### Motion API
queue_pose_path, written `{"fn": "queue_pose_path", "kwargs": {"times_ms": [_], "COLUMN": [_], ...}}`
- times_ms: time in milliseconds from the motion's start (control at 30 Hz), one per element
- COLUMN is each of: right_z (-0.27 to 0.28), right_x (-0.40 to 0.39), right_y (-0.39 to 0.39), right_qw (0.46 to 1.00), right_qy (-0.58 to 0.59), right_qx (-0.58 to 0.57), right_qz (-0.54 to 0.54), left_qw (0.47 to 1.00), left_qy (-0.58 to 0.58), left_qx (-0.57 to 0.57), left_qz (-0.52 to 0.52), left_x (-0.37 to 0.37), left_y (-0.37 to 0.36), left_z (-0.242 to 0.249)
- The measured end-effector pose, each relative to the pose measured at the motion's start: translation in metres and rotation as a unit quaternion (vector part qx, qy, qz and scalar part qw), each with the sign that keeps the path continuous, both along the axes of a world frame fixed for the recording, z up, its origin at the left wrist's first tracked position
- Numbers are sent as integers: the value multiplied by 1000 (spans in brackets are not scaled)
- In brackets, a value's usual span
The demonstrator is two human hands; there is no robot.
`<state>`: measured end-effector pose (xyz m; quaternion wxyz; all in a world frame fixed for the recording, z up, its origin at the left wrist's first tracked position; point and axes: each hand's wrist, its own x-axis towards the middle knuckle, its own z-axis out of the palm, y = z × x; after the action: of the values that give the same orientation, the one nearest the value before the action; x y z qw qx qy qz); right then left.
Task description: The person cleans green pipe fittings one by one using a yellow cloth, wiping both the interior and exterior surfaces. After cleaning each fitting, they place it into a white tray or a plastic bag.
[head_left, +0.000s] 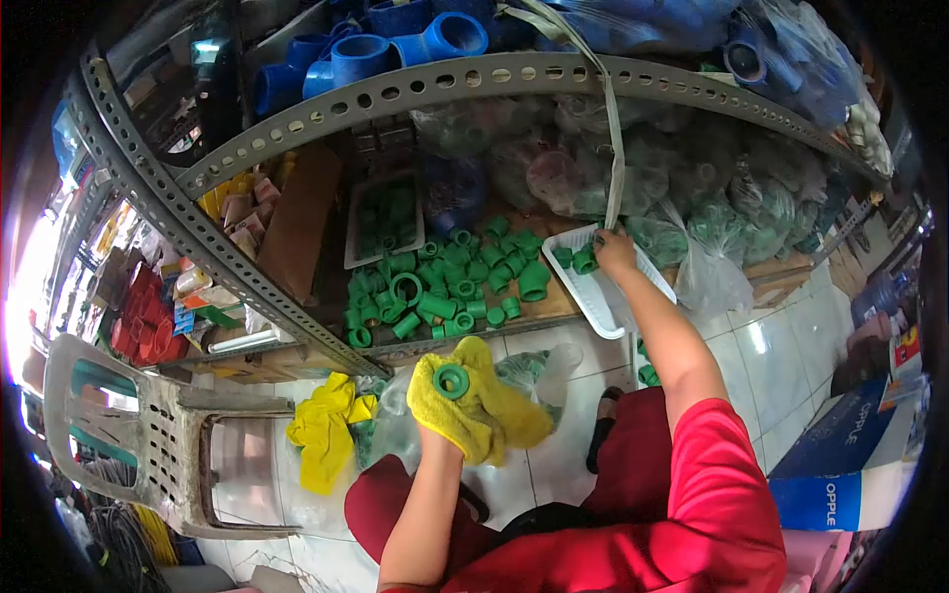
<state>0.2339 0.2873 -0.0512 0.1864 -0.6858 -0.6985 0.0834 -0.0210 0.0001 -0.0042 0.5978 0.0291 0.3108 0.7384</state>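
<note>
Wrapped in a yellow cloth (477, 420), my left hand (435, 427) is closed around a green pipe fitting (451, 381), whose round opening faces up. The cloth hides most of the fingers. My right hand (617, 254) reaches into the upper end of a white plastic basket (596, 306), fingers curled on a green pipe fitting at its rim side. More green fittings (584, 261) lie in the basket beside those fingers. Left of the basket, a loose pile of green fittings (460, 282) covers the shelf board.
A metal shelf beam (474, 77) crosses above my hands, with a strap (615, 148) hanging from it. Blue fittings (361, 59) sit on top. Bagged fittings (712, 237) fill the right of the shelf. A plastic chair (168, 435) stands left, near a yellow cloth (326, 430) on the floor.
</note>
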Motion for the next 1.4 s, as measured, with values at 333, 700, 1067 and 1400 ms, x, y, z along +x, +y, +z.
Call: {"fn": "queue_pose_path", "kwargs": {"times_ms": [333, 700, 1067, 1400], "right_z": [0, 108, 117, 107], "right_x": [25, -87, -118, -124], "right_y": [3, -169, -253, -244], "right_qw": [1000, 882, 887, 737], "right_qy": [5, 185, 109, 485], "right_qx": [-8, -81, 41, -390], "right_qz": [24, 426, 446, 264], "left_qw": [995, 990, 991, 675], "left_qy": [24, -25, 110, 735], "left_qx": [-76, -18, 42, 22], "left_qz": [-59, -136, -68, 58], "left_x": [-4, 5, -3, 14], "left_y": [6, -2, -19, -23], "left_z": [27, 38, 10, -5]}}
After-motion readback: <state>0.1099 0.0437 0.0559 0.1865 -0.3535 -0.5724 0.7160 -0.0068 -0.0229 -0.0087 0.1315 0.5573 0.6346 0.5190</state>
